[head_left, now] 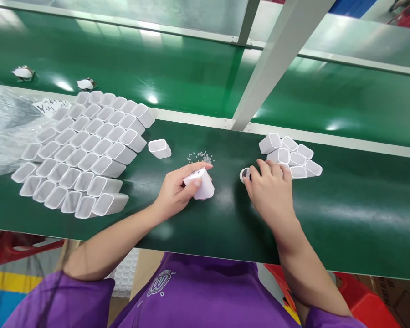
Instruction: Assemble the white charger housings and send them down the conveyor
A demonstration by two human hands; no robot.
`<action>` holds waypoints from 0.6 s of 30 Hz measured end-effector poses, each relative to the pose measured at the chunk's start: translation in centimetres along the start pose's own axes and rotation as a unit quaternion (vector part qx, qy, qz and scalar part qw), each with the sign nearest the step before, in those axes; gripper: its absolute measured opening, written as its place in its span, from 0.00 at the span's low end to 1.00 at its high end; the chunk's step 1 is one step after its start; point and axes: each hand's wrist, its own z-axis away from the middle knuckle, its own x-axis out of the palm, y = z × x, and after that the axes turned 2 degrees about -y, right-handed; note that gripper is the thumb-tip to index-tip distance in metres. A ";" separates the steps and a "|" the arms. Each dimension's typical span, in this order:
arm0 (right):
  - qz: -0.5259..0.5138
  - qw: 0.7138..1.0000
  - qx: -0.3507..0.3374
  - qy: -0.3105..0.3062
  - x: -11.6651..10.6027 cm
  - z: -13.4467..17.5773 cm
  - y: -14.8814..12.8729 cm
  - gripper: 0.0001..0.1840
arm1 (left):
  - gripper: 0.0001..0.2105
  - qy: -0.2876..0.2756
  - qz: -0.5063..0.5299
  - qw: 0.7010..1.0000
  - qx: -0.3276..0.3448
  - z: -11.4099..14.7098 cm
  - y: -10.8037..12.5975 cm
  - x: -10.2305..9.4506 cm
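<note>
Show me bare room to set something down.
Broadest: the green table right of the small case cluster and right hand. Smaller: between the large case cluster and left hand. Crowded: the left, under that cluster and clear plastic; around the tiny pieces.

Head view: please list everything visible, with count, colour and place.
table: one, green, across middle
large housing group: dozens, white, table's left
lone housing: one, white, beside this group
held housing: one, white, centre
small housing group: about eight, white, table's right
round piece: one, white-rimmed, right of centre
tiny bits: many, whitish, centre
plastic: count unclear, clear, left edge
paper: one, white, upper left
rear surface: one, green, behind table
rear parts: two, white, upper left
frame: one, pale, rear
seat-like objects: several, red, below
lower stack: many, white, below table
shirt: one, purple, bottom
left hand: one, bare, centre
right hand: one, bare, right
</note>
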 end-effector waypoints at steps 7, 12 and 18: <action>0.038 0.994 -0.015 -0.100 -0.3 0.1 -1.3 0.10 | 0.20 -0.008 0.108 0.993 -0.043 -0.2 0.1 0.4; 0.022 0.986 0.000 -0.164 -1.0 0.0 -1.6 0.15 | 0.21 -0.012 0.121 0.992 -0.047 -0.2 -0.1 0.5; -0.090 0.953 0.024 -0.288 -1.7 -0.4 -2.5 0.13 | 0.20 -0.009 0.051 0.998 -0.033 -0.2 -0.3 0.3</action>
